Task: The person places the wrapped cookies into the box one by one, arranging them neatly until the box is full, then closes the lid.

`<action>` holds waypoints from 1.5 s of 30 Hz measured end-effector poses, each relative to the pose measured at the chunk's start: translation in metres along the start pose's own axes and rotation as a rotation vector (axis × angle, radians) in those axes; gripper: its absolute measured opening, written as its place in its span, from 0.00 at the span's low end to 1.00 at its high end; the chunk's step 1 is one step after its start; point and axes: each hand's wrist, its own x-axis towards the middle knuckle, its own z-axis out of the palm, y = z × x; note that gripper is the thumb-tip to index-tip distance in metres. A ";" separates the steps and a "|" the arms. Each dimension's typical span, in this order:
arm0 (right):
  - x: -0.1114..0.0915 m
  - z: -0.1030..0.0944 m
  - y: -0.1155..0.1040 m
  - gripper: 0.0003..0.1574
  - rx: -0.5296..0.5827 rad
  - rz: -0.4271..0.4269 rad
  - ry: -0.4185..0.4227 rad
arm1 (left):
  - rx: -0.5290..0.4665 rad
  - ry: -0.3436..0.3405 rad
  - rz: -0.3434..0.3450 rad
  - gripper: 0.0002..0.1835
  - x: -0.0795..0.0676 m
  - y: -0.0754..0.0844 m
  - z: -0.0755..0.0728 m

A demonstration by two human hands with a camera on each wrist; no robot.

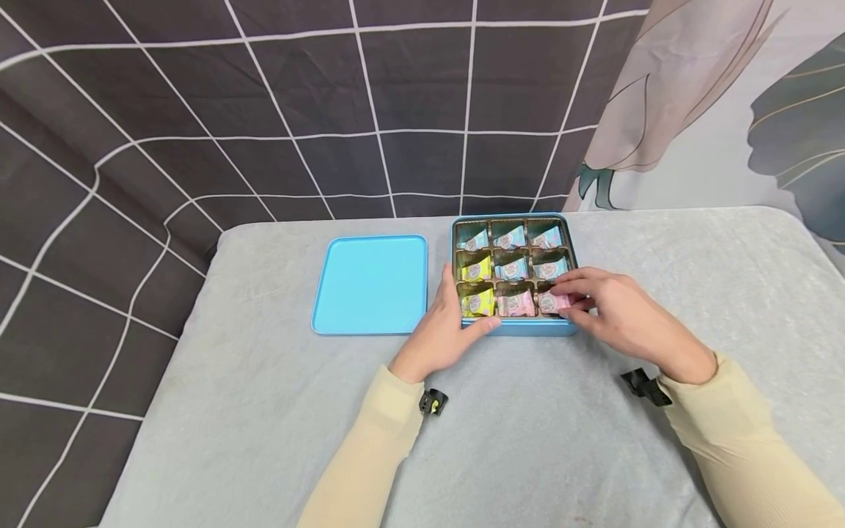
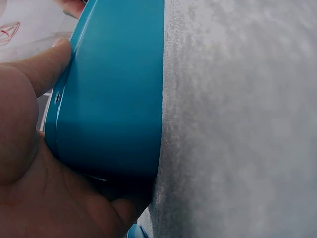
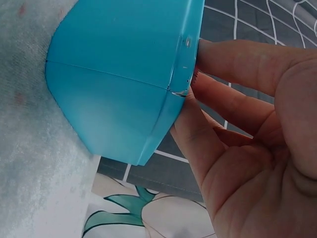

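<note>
A blue tin box stands on the grey cloth, its gold tray divided into several compartments with small wrapped candies in them. My left hand grips the tin's front left corner, thumb over the front rim and fingers along the left side. In the left wrist view, the thumb presses on the tin's edge. At the front right compartment, my right hand pinches a pink wrapped candy between thumb and fingers. The right wrist view shows those fingers at the rim, with the candy mostly hidden behind it.
A flat light blue lid lies left of the tin. Yellow candies sit in the left column, blue ones in the back and middle rows, and another pink candy at front centre. A dark checked curtain hangs behind the table.
</note>
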 end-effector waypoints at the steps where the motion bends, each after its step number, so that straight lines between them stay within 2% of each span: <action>1: 0.000 0.000 0.000 0.15 0.003 0.002 -0.003 | 0.000 0.000 -0.001 0.59 0.000 0.000 0.000; 12: 0.002 0.005 0.001 0.14 0.018 -0.027 0.018 | 0.005 -0.004 -0.004 0.59 0.001 0.001 -0.001; 19: 0.003 0.007 -0.002 0.14 -0.006 -0.008 0.000 | 0.003 -0.004 -0.015 0.59 0.000 0.001 -0.001; 25: 0.001 0.009 -0.001 0.18 -0.005 -0.023 0.049 | 0.014 0.001 -0.004 0.60 0.000 0.002 -0.001; 28: 0.001 0.010 0.000 0.20 0.000 -0.011 0.070 | 0.013 -0.002 -0.006 0.60 0.000 0.002 -0.001; 34: -0.001 0.010 -0.002 0.15 0.006 0.029 0.076 | 0.015 -0.006 -0.007 0.60 -0.001 0.002 -0.001; 45: 0.000 0.013 -0.001 0.08 -0.109 -0.111 0.182 | 0.019 0.000 -0.009 0.60 0.000 0.002 0.000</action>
